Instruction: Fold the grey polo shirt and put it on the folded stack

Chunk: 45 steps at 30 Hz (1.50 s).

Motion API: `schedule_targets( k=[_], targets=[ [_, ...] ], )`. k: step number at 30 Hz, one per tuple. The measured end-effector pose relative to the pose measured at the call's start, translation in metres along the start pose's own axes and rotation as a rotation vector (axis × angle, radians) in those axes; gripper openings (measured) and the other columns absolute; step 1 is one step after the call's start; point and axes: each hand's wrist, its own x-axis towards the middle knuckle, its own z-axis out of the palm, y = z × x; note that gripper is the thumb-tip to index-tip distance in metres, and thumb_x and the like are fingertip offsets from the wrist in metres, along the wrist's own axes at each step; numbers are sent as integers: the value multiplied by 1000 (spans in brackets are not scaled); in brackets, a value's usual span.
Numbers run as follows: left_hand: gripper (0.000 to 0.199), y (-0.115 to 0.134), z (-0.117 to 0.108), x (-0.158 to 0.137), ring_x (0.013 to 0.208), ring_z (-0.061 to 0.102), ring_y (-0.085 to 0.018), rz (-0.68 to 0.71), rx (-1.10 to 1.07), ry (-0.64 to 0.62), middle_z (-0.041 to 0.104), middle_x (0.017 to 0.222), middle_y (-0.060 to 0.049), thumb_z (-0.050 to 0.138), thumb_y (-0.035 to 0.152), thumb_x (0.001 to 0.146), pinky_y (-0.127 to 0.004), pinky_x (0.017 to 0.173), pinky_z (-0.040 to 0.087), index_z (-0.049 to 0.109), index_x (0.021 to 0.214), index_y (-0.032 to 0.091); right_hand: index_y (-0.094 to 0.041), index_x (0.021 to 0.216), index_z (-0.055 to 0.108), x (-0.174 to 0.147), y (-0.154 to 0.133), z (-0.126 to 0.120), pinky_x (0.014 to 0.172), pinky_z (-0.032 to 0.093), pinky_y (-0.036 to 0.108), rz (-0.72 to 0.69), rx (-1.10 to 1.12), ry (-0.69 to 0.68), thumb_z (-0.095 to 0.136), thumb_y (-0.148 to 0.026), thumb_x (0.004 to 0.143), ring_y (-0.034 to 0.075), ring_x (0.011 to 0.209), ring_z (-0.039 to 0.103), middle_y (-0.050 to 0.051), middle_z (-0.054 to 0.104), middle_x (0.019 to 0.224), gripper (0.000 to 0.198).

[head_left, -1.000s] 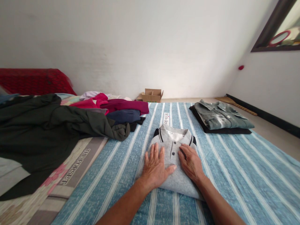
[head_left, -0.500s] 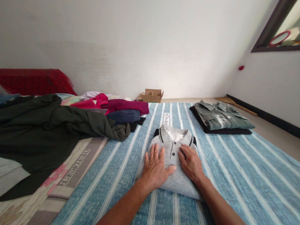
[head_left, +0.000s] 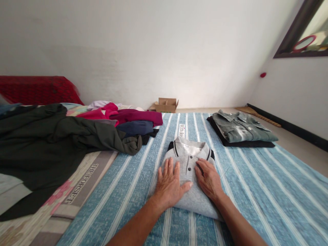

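Observation:
A folded grey polo shirt [head_left: 190, 201] lies on the blue striped bed sheet [head_left: 123, 191], its collar at the far end and two dark buttons showing. Black trim runs along the collar, and black patches show at the shoulders. My left hand [head_left: 169, 182] rests flat on the shirt's left side, fingers spread and thumb pointing right. On the right side my right hand [head_left: 208, 177] lies on the cloth with its fingers stretched toward the collar. Neither hand grips the fabric.
Folded garments, a grey-green shirt [head_left: 241, 126] over a black one [head_left: 246, 144], sit at the right. Heaped at the left are a dark green garment [head_left: 38, 136], a magenta one [head_left: 140, 117] and others. A cardboard box [head_left: 165, 106] stands by the wall.
Both hands stay in the same place on the polo shirt. Only a very slight shift of the camera view shows.

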Motion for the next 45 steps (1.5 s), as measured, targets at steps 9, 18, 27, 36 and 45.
schedule_targets(
  k=[9,18,27,36,45],
  targets=[
    [85,1,0,0,142,-1,-33,-9,-5,-1,6,155,-20,38,63,84,-55,111,9,22,147,9,-15,106,66,-1,3,2,95,45,44,-8,-5,-1,43,-33,92,26,110,56,13,63,117,32],
    [86,0,2,0,142,0,-32,-5,-12,12,6,154,-20,36,65,84,-55,111,10,22,147,9,-17,106,66,-1,3,3,95,45,44,1,5,13,44,-34,91,26,109,57,12,63,116,31],
    [86,1,-1,-1,142,0,-33,-8,-8,-1,6,154,-20,37,64,84,-55,111,10,22,147,9,-18,106,66,-1,2,2,95,45,44,4,-1,7,44,-33,91,26,110,57,12,63,116,31],
    [85,0,0,-1,142,-1,-33,-1,-2,9,6,154,-20,37,64,84,-56,111,11,22,148,9,-18,106,65,-1,3,3,94,46,44,-7,1,12,44,-32,91,26,109,56,12,63,116,30],
    [85,-1,3,0,142,-1,-33,-1,-10,17,6,155,-20,37,64,84,-55,111,10,22,148,9,-17,106,65,-2,4,4,95,45,44,-8,-6,7,44,-33,92,26,109,56,12,63,116,30]
  ],
)
